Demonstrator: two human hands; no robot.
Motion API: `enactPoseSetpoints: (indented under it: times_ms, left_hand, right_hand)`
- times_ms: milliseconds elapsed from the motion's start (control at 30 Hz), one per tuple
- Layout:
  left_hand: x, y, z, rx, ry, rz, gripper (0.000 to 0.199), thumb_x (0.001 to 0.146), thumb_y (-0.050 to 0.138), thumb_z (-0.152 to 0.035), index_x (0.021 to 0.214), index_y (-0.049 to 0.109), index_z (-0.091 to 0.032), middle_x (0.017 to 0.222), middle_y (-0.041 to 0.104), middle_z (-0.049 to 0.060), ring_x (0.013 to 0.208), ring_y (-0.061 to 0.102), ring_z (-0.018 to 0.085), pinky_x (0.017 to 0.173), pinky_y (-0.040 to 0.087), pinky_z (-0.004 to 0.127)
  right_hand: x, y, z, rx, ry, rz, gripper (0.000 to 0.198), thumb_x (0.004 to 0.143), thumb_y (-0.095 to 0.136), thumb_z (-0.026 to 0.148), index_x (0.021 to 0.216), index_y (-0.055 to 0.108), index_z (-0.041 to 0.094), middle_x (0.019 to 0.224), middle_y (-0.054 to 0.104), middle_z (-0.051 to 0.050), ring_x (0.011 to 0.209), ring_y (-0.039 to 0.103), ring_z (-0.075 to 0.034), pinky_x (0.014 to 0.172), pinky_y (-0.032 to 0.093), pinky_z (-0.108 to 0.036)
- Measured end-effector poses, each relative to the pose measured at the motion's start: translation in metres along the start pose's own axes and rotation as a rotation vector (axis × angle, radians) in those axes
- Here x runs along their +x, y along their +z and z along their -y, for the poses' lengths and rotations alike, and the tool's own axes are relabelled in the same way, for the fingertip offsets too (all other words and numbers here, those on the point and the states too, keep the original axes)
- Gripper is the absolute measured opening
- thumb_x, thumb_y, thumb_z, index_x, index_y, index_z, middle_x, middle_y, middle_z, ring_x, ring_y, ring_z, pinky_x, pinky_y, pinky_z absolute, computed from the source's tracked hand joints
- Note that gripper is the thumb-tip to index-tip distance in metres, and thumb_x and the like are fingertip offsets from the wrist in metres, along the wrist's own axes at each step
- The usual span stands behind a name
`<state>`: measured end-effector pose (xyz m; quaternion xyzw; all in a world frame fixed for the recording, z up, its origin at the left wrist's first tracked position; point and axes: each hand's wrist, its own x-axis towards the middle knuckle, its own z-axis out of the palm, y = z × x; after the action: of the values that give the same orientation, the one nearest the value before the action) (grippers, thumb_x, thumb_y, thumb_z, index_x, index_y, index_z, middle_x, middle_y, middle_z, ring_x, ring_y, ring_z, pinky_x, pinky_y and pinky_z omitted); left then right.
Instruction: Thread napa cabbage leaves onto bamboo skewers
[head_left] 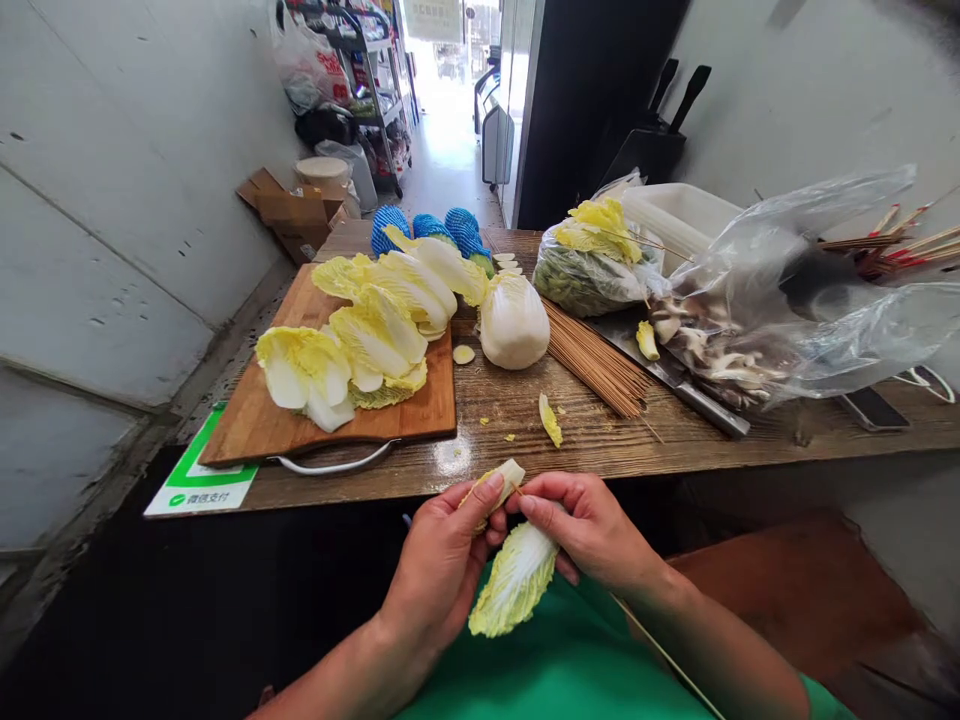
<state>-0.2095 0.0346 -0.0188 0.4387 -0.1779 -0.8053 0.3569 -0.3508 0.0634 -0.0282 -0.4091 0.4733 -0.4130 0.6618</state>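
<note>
My left hand [450,545] pinches a folded napa cabbage leaf [511,472] between thumb and fingers, just in front of the table edge. Close beside it, my right hand [589,520] is closed on a thin bamboo skewer [649,640], whose tip end meets the folded leaf. The skewer's long end runs down to the right, under my forearm. A second cabbage leaf [517,580], yellow-green with a white rib, hangs below the right fingers; whether it is threaded on the skewer is hidden by the hand.
Cabbage leaves [379,335] lie on a wooden cutting board [440,400] at left. Beyond the hands are a cabbage head [514,325], loose skewers [596,360], a knife [705,405] and bagged mushrooms [720,350]. A phone [874,408] lies near the right edge.
</note>
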Motion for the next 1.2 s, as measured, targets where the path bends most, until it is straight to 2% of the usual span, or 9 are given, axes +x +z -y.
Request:
enactPoseSetpoints:
  times_ms: [300,700,1000,1200]
  left_hand:
    - [-0.002,-0.001,0.005,0.022,0.015,0.014,0.021,0.067,0.074,-0.028,0.059,0.063,-0.011,0.052,0.05,-0.002,0.048,0.039,0.004,0.049,0.036,0.015]
    - [-0.004,0.005,0.002,0.01,0.016,0.028,0.019,0.066,0.075,-0.026,0.062,0.065,-0.011,0.055,0.053,0.0,0.05,0.04,0.004,0.05,0.037,0.014]
    - [-0.005,0.004,0.005,0.089,0.061,0.051,0.021,0.07,0.071,-0.028,0.06,0.065,-0.011,0.054,0.05,-0.001,0.051,0.037,0.004,0.051,0.034,0.015]
    - [-0.004,0.005,0.006,0.08,0.042,0.064,0.022,0.069,0.072,-0.028,0.06,0.063,-0.01,0.053,0.048,-0.002,0.051,0.036,0.004,0.051,0.033,0.016]
  right_hand:
    - [-0.002,-0.001,-0.004,0.023,-0.004,0.004,0.029,0.083,0.058,0.04,0.076,0.059,0.011,0.067,0.065,-0.002,0.032,0.042,-0.001,0.026,0.029,-0.01]
    - [-0.009,-0.004,0.001,0.005,0.007,-0.011,0.033,0.084,0.056,0.04,0.09,0.065,0.01,0.066,0.063,-0.002,0.031,0.039,0.0,0.027,0.029,-0.011]
    - [-0.01,-0.004,0.003,0.019,0.025,-0.011,0.034,0.083,0.057,0.041,0.086,0.066,0.009,0.06,0.06,0.0,0.03,0.038,0.0,0.026,0.027,-0.011]
    - [-0.009,-0.004,0.001,0.043,0.011,-0.024,0.033,0.081,0.058,0.043,0.079,0.061,0.01,0.06,0.06,0.0,0.03,0.039,-0.001,0.026,0.028,-0.012]
